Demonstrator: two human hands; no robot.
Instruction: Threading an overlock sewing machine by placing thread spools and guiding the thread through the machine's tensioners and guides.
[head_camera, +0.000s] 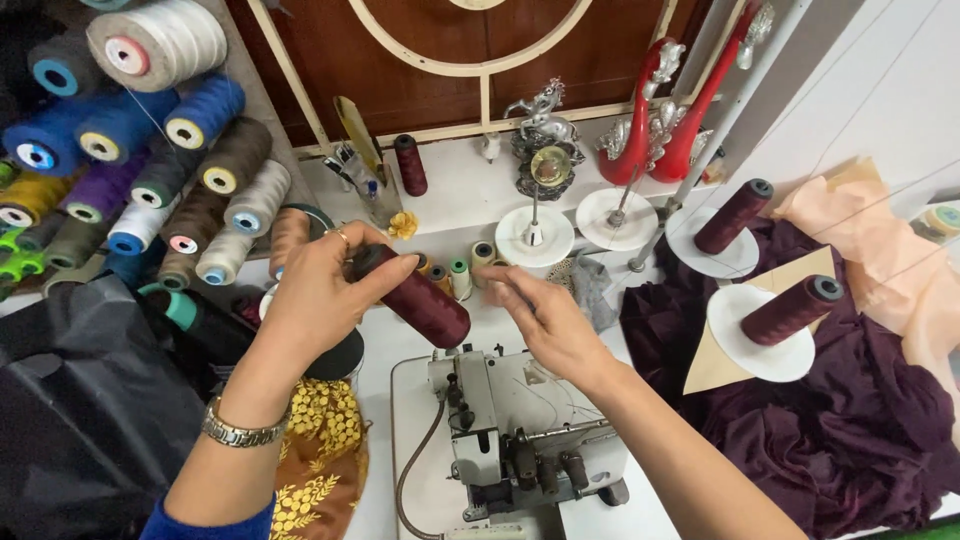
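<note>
My left hand (320, 290) grips a maroon thread cone (418, 298) by its narrow top and holds it tilted above the grey overlock sewing machine (510, 430). My right hand (545, 315) hovers just right of the cone, fingers pinched together as if on a fine thread end; the thread itself is too thin to make out. Two more maroon cones (735, 215) (795, 310) sit on white spool discs at the right. Two other white discs (535, 235) (615, 217) behind stand bare on their pins.
A rack of many coloured thread cones (130, 150) fills the upper left. Dark purple fabric (850, 420) and peach cloth (880, 250) lie at right. Black cloth (90, 400) is at lower left, gold-embroidered fabric (320, 450) below my wrist. Red and silver ornaments (650, 110) stand at the back.
</note>
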